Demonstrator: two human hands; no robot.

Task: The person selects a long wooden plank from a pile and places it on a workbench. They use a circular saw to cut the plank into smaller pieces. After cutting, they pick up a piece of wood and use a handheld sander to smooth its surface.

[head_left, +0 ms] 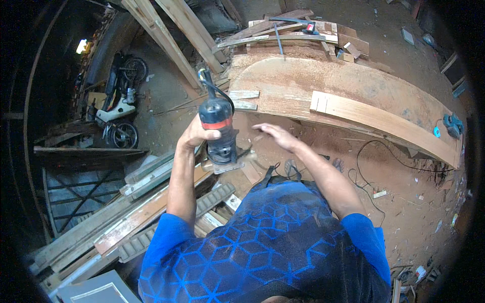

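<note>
My left hand grips a black and red hand-held router by its body; a black cord runs up from its top. The router's clear base rests on the end of a long wooden plank lying slanted below me. My right hand hovers to the right of the router, fingers spread and blurred, holding nothing. Beyond both hands stands a large wooden workbench dusted with sawdust.
A long pale board lies on the bench's right side, small wood offcuts near its left edge. Stacked planks and mouldings fill the lower left. A motorbike is parked at the left. Cables trail over the red dirt floor.
</note>
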